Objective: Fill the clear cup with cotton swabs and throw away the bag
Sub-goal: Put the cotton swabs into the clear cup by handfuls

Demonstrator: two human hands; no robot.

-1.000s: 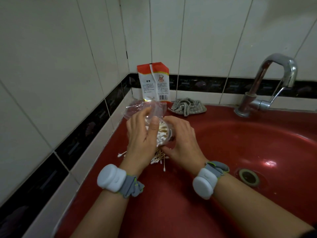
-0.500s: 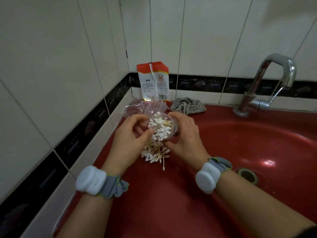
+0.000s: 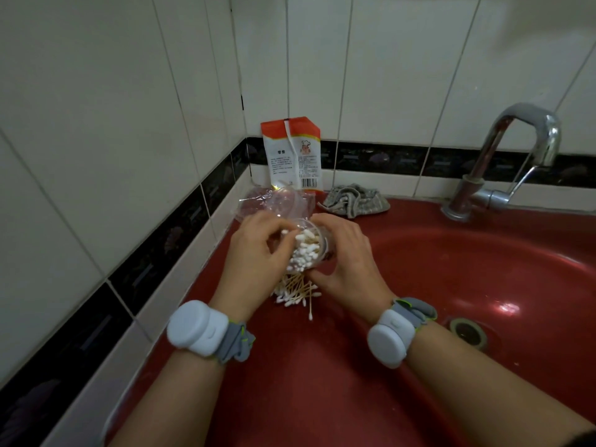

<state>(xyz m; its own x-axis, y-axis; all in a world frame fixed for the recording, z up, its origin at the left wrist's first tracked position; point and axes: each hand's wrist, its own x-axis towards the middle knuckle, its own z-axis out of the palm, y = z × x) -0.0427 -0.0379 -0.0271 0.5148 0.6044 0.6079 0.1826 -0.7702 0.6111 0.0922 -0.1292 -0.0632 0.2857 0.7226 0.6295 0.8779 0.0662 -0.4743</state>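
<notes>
My right hand (image 3: 346, 253) is wrapped around the clear cup (image 3: 317, 243), its fingers curled shut on the cup's right and near side, holding it tipped toward me above the red sink ledge (image 3: 290, 366). The cup is packed with cotton swabs (image 3: 304, 251), white tips facing me. Half a second ago my left hand (image 3: 258, 253) sat lower and further left with its thumb at the rim; now it has come up and over the left side of the cup, fingers (image 3: 283, 235) bent and pressing on the swab tips at the mouth. I cannot tell whether they pinch any swab. A loose pile of swabs (image 3: 296, 291) lies on the ledge just under the cup, about where it lay before, with one stray swab at its near edge. The empty clear bag (image 3: 274, 201) lies crumpled just beyond the hands, against the left wall. Further back an orange and white packet (image 3: 292, 153) stands in the corner, a grey cloth (image 3: 354, 201) to its right, and the tap (image 3: 503, 162) at far right.
</notes>
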